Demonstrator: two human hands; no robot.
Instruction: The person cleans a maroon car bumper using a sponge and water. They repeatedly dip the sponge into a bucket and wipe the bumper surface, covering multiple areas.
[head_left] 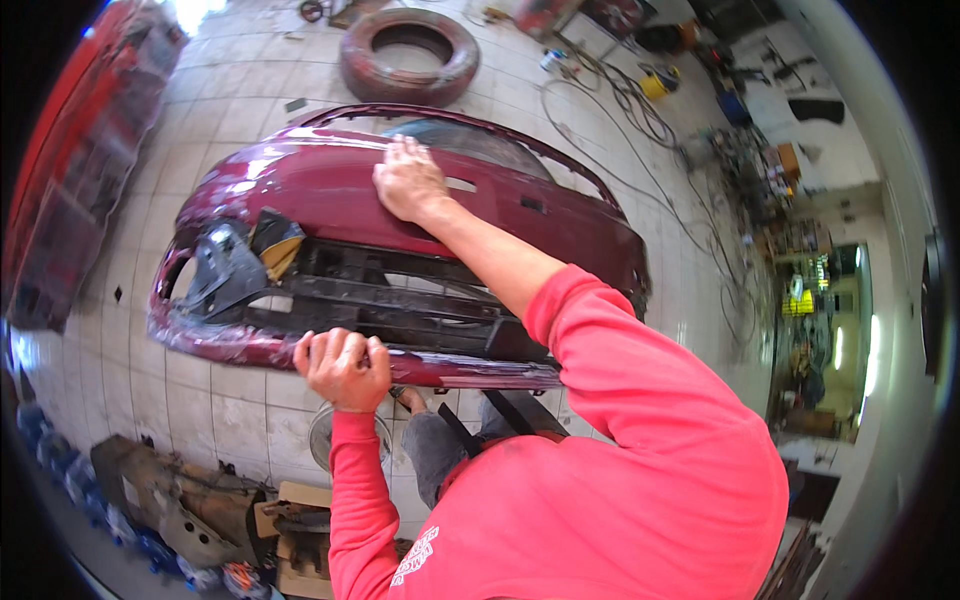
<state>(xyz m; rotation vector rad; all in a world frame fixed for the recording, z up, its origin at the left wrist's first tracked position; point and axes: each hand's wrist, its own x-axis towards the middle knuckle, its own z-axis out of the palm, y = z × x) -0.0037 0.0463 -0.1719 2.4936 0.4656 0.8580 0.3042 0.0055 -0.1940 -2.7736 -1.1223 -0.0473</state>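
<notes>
L hand (345, 370) is nearer, fingers curled & clamped on the near edge of the maroon bumper (310, 180), long axis set L–R straight ahead. Bumper's far face is covered by R hand (410, 181), fingers flat, approx. tog.; underside can't be seen. Tyre (410, 88) seen beyond.

Left hand (345, 368) grips and right hand (412, 182) touches 1 maroon bumper (320, 190).

White lettering (416, 556) (slanted, too small to read surely) stands on the person's red shirt (610, 500).
</notes>
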